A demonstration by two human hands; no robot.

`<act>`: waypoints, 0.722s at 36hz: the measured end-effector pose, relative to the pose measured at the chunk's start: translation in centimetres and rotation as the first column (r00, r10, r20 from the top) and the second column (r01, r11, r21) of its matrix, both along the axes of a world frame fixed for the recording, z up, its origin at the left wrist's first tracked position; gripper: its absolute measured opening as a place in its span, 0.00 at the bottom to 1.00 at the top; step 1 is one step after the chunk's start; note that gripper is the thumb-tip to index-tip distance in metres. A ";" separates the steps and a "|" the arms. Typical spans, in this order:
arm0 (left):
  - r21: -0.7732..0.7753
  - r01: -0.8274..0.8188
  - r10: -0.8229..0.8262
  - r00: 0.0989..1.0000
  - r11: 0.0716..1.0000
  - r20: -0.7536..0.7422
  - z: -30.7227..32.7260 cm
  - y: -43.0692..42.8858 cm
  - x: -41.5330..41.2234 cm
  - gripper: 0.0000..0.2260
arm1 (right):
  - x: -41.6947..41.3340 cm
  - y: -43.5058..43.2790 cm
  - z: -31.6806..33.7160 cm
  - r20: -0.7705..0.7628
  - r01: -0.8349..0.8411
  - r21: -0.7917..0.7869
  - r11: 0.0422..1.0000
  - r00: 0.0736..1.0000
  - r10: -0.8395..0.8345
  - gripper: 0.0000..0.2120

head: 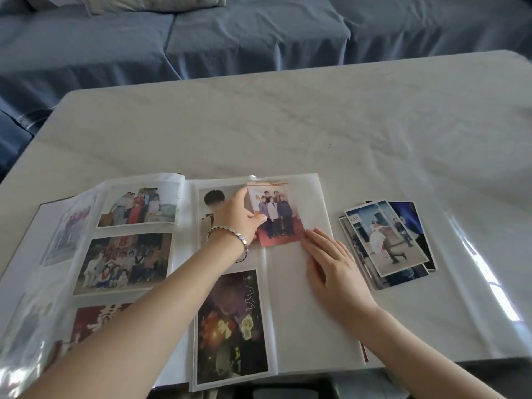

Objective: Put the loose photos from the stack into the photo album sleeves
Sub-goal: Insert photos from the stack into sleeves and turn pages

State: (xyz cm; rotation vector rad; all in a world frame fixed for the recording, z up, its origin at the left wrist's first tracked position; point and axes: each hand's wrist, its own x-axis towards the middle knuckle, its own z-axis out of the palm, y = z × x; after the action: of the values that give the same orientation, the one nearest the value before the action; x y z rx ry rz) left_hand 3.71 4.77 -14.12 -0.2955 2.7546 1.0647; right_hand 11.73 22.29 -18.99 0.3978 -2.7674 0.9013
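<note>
The photo album (pixel 290 312) lies open on the table, with photos in the sleeves of its left page and in the left column of its right page. My left hand (pixel 237 216) pinches the left edge of a group photo (pixel 277 216) at the upper sleeve of the right page's right column. Whether the photo is partly inside the sleeve is unclear. My right hand (pixel 331 264) presses flat on the bare sleeve page just below and right of that photo. The stack of loose photos (pixel 387 243) lies fanned on the table, right of the album.
The table (pixel 288 125) has a pale, glossy cover and stretches far beyond the album. A blue-covered sofa (pixel 201 38) stands behind it. The table's front edge runs just below the album.
</note>
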 end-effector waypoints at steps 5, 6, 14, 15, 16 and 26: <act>-0.083 0.014 -0.015 1.000 0.996 -0.013 0.0 1.6 -0.8 0.18 | 0.1 0.0 0.4 0.028 -0.003 -0.008 1.000 1.000 0.003 0.16; -0.096 0.029 -0.030 0.999 0.995 -0.011 0.0 1.8 -0.7 0.15 | 0.1 0.1 0.5 0.030 -0.009 0.000 1.000 1.000 0.009 0.16; 0.088 0.028 -0.038 0.993 0.996 0.114 -0.1 0.9 -0.8 0.22 | 1.0 1.9 0.3 0.101 -0.018 0.072 0.997 0.995 0.011 0.20; 0.122 0.012 -0.028 0.991 0.992 0.129 -0.1 0.9 -0.8 0.23 | 1.0 2.2 0.4 0.108 -0.024 0.091 0.996 0.994 0.014 0.20; 0.152 -0.003 -0.019 0.989 0.988 0.144 -0.1 1.0 -0.8 0.24 | 1.0 2.4 0.4 0.112 -0.027 0.101 0.994 0.994 0.016 0.21; 0.361 -0.077 -0.008 0.974 0.929 0.227 0.0 2.5 -0.5 0.26 | 0.8 3.3 0.8 0.058 -0.046 0.063 0.997 0.997 0.043 0.19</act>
State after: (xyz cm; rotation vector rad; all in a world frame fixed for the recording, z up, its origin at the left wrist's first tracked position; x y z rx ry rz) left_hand 3.23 7.31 -14.09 -0.3833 2.3004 1.4305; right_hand 12.49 25.57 -18.20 0.4532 -2.8554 0.8482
